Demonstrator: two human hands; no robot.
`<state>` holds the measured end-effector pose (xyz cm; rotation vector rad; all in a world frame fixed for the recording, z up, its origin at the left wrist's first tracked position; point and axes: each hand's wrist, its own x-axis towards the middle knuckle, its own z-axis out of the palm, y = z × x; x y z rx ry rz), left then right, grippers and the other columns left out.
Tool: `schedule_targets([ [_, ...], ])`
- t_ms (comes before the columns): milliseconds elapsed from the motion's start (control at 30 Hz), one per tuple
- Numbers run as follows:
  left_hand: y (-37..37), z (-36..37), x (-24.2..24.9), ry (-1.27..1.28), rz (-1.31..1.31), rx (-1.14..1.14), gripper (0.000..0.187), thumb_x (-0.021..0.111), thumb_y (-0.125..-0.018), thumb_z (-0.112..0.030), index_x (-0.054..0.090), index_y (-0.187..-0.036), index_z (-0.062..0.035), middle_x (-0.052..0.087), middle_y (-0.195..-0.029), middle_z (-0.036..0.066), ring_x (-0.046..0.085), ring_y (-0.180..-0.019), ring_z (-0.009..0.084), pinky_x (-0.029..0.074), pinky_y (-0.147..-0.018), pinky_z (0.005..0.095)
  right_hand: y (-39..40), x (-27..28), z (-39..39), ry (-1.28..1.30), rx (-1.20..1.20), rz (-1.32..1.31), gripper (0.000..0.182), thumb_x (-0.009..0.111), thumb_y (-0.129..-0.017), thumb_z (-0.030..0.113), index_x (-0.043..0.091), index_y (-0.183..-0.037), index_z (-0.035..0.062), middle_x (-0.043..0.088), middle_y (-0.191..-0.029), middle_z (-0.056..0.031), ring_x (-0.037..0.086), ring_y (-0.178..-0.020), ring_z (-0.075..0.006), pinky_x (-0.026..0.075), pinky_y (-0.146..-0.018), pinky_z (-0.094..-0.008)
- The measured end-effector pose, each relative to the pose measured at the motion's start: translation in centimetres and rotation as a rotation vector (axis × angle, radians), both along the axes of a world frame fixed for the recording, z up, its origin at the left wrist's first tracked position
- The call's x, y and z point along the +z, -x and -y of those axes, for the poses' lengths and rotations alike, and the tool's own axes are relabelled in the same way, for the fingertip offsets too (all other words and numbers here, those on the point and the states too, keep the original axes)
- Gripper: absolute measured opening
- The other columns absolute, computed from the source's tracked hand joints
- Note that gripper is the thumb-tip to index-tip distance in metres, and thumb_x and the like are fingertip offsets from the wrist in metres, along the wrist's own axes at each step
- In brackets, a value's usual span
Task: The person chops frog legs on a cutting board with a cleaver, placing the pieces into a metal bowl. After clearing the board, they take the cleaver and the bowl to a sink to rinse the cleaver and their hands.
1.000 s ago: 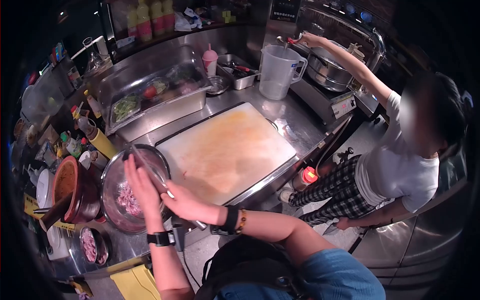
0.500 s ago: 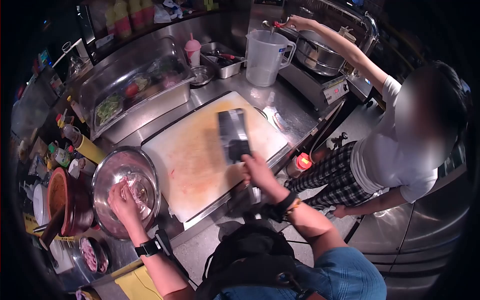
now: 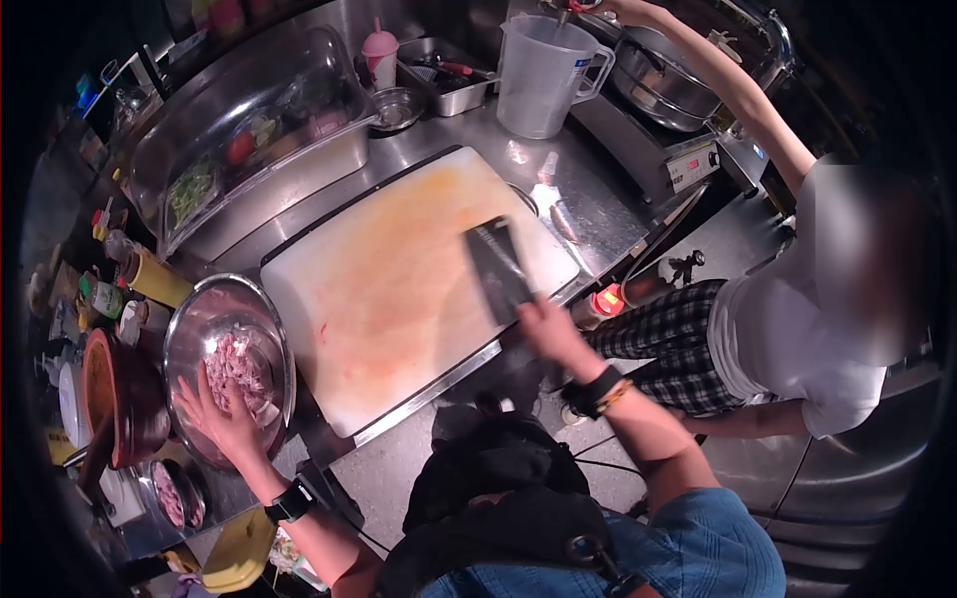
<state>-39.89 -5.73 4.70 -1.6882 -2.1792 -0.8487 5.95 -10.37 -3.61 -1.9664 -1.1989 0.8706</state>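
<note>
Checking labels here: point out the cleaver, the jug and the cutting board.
Cleaver (image 3: 498, 269): head view, on the blade.
Jug (image 3: 541, 90): head view, on its side wall.
Cutting board (image 3: 389, 249): head view, on its top face.

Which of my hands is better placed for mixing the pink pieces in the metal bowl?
Probably the left hand: it is spread over the metal bowl, close to the pink pieces. The right hand grips a cleaver over the white board, away from the bowl.

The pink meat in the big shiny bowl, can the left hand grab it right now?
Yes, it looks able to: the left hand is inside the bowl with its fingers spread at the meat, and no lid is in the way.
</note>
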Motion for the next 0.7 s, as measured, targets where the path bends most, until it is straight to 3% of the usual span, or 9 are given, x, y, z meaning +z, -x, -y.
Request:
schedule_targets([
  [33, -0.9, 0.1, 0.6, -0.053, 0.056, -0.079, 0.042, 0.058, -0.085, -0.019, 0.053, -0.126, -0.0122, 0.033, -0.142, 0.016, 0.024, -0.134, 0.0357, 0.021, -0.108, 0.0444, 3.6, 2.4, 0.2, 0.042, 0.033, -0.055, 0.03, 0.05, -0.089, 0.027, 0.051, -0.097, -0.0021, 0.059, -0.081, -0.0267, 0.059, -0.086, -0.0424, 0.046, -0.073, -0.0447],
  [133, -5.3, 0.6, 3.0, -0.191, 0.184, -0.291, 0.038, 0.056, -0.086, -0.014, 0.054, -0.123, -0.0074, 0.035, -0.141, 0.016, 0.027, -0.133, 0.0339, 0.022, -0.107, 0.0423, 8.3, 4.1, -1.2, 0.053, 0.343, -0.09, 0.027, 0.05, -0.087, 0.023, 0.05, -0.09, -0.0037, 0.058, -0.082, -0.0288, 0.056, -0.083, -0.0445, 0.045, -0.074, -0.0453],
  [233, -8.8, 1.1, 4.0, -0.163, 0.306, -0.389, 0.034, 0.053, -0.087, -0.009, 0.055, -0.121, -0.0037, 0.039, -0.139, 0.016, 0.03, -0.133, 0.032, 0.022, -0.107, 0.0402, 5.4, 2.7, -3.2, -0.033, 0.267, -0.106, 0.025, 0.05, -0.086, 0.021, 0.052, -0.087, -0.0037, 0.058, -0.08, -0.028, 0.057, -0.079, -0.0436, 0.046, -0.073, -0.0449],
  [267, -9.7, 1.4, 4.0, -0.141, 0.364, -0.409, 0.033, 0.052, -0.088, -0.008, 0.055, -0.12, -0.0033, 0.04, -0.138, 0.016, 0.03, -0.132, 0.0318, 0.022, -0.107, 0.04, 2.6, 0.3, -4.5, -0.103, 0.203, -0.033, 0.021, 0.049, -0.092, 0.023, 0.05, -0.094, 0.0017, 0.052, -0.06, -0.0057, 0.052, -0.043, -0.0141, 0.044, -0.041, -0.0302],
  [400, -12.6, 2.5, 2.2, 0.009, 0.573, -0.573, 0.039, 0.049, -0.09, -0.011, 0.047, -0.127, -0.0002, 0.037, -0.14, 0.018, 0.027, -0.134, 0.0315, 0.021, -0.108, 0.0392, -6.8, 2.1, -8.7, 0.004, -0.125, -0.289, 0.017, 0.045, -0.094, 0.02, 0.044, -0.094, 0.0032, 0.046, -0.059, -0.0013, 0.047, -0.045, -0.0128, 0.04, -0.039, -0.0278],
  [533, -14.1, 2.4, -1.1, 0.197, 0.66, -0.552, 0.046, 0.042, -0.093, -0.021, 0.038, -0.132, 0.0023, 0.035, -0.141, 0.018, 0.025, -0.134, 0.0324, 0.02, -0.109, 0.0397, -5.4, 2.3, -10.6, 0.045, 0.046, -0.245, 0.018, 0.046, -0.094, 0.022, 0.043, -0.092, 0.0043, 0.045, -0.061, -0.0006, 0.046, -0.046, -0.0117, 0.04, -0.039, -0.0276],
  [567, -14.3, 2.2, -1.7, 0.219, 0.644, -0.542, 0.047, 0.04, -0.094, -0.024, 0.036, -0.133, 0.003, 0.034, -0.141, 0.018, 0.025, -0.135, 0.0327, 0.02, -0.109, 0.04, -3.4, 2.3, -10.6, 0.074, 0.078, -0.356, 0.018, 0.046, -0.092, 0.02, 0.047, -0.094, 0.0015, 0.051, -0.06, -0.0054, 0.051, -0.047, -0.0143, 0.043, -0.04, -0.0309],
  [633, -14.3, 1.6, -3.6, 0.234, 0.607, -0.485, 0.053, 0.034, -0.096, -0.031, 0.032, -0.135, 0.0046, 0.034, -0.14, 0.02, 0.026, -0.134, 0.0339, 0.02, -0.109, 0.0397, 1.4, -0.7, -9.9, -0.08, 0.309, -0.06, 0.024, 0.047, -0.091, 0.022, 0.05, -0.088, -0.0015, 0.056, -0.063, -0.0141, 0.056, -0.049, -0.0199, 0.045, -0.046, -0.0345],
  [700, -13.8, 0.7, -5.5, 0.188, 0.609, -0.419, 0.053, 0.034, -0.096, -0.031, 0.032, -0.134, 0.0054, 0.034, -0.139, 0.022, 0.028, -0.132, 0.0353, 0.022, -0.108, 0.0396, 6.2, 4.4, -7.3, 0.183, 0.413, -0.187, 0.025, 0.049, -0.09, 0.023, 0.051, -0.092, -0.002, 0.057, -0.066, -0.0181, 0.058, -0.05, -0.0244, 0.046, -0.05, -0.0365],
])
